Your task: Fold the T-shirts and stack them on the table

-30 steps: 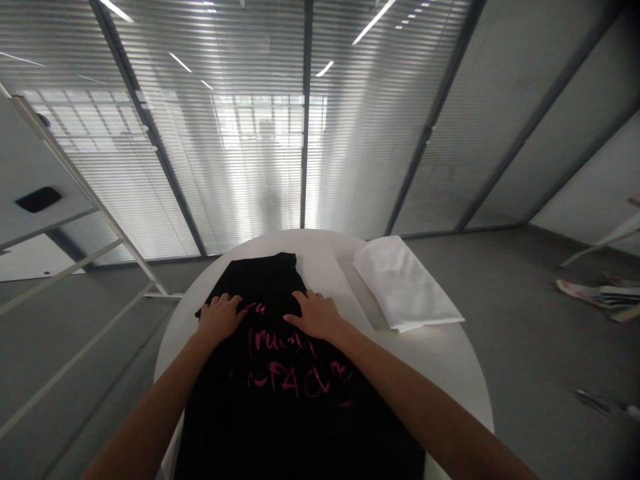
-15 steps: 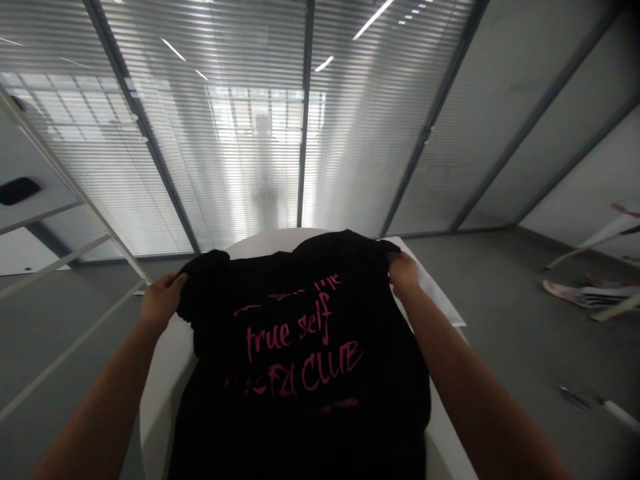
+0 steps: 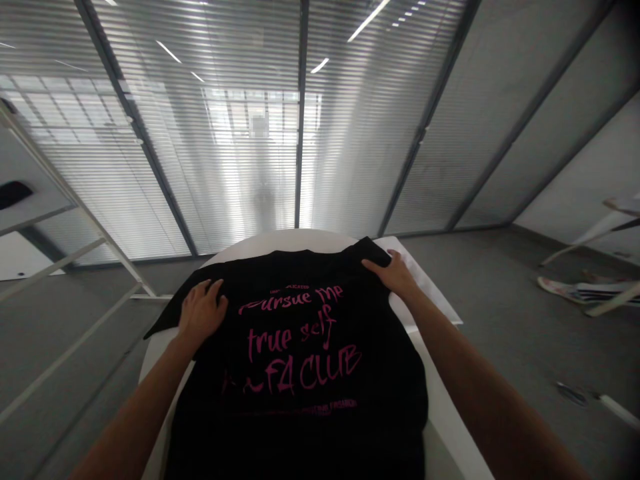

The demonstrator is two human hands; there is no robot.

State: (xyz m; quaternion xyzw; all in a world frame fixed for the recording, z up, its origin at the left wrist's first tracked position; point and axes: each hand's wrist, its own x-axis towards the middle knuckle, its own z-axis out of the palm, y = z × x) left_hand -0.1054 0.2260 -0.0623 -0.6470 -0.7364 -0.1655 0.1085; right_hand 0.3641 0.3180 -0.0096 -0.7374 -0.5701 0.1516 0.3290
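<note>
A black T-shirt (image 3: 300, 340) with pink lettering lies spread over a round white table (image 3: 295, 239), its lower part toward me. My left hand (image 3: 203, 312) rests on the shirt near its left shoulder, fingers spread and slightly bent. At the right sleeve, my right hand (image 3: 397, 275) touches the cloth with thumb and fingers apart. The left sleeve (image 3: 165, 313) hangs out past the table's edge. Some of the lettering is broken up by shadow and folds.
A white sheet (image 3: 425, 287) sticks out beyond the table on the right. To the left stands a pale metal frame (image 3: 115, 250). Glass panels with blinds (image 3: 240, 167) rise behind the table. Striped shoes or cloth (image 3: 580, 291) lie on the grey floor at far right.
Both hands have loosened their grip on the raised sleeves. The shirt's upper part has come down flatter, with more lettering showing. My left hand has moved right, onto the shirt.
</note>
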